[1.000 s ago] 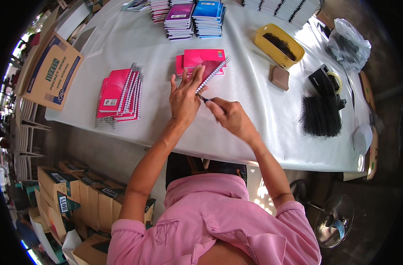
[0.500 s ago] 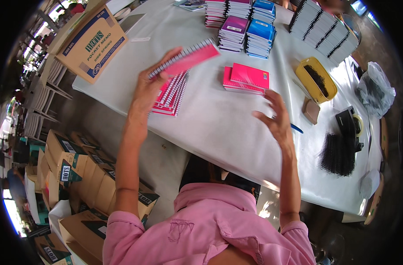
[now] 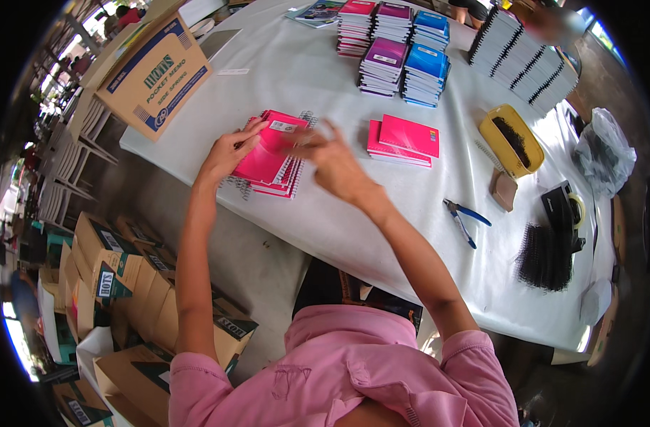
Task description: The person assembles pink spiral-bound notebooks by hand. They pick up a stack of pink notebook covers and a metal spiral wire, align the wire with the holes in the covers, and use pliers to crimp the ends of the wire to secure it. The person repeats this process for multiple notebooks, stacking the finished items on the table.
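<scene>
A stack of pink spiral notebooks lies on the white-covered table, left of centre, its layers slightly askew with wire coils poking out at the sides. My left hand is closed at the upper left edge of the top notebook, fingers and thumb on its cover. Over the stack's right edge, my right hand is blurred by motion; its fingers look spread, with nothing seen in them. Right of the hands lie a few more pink notebooks. Cutting pliers with blue handles rest open nearer me.
Piles of purple notebooks and blue notebooks stand at the back, beside upright spiral-bound stacks. On the right are a yellow tub, a brown block, black coils and a plastic bag. A carton stands far left.
The pink notebook my left hand held raised and tilted now lies on the stack. My right hand has swung left to the stack, uncovering the pliers.
</scene>
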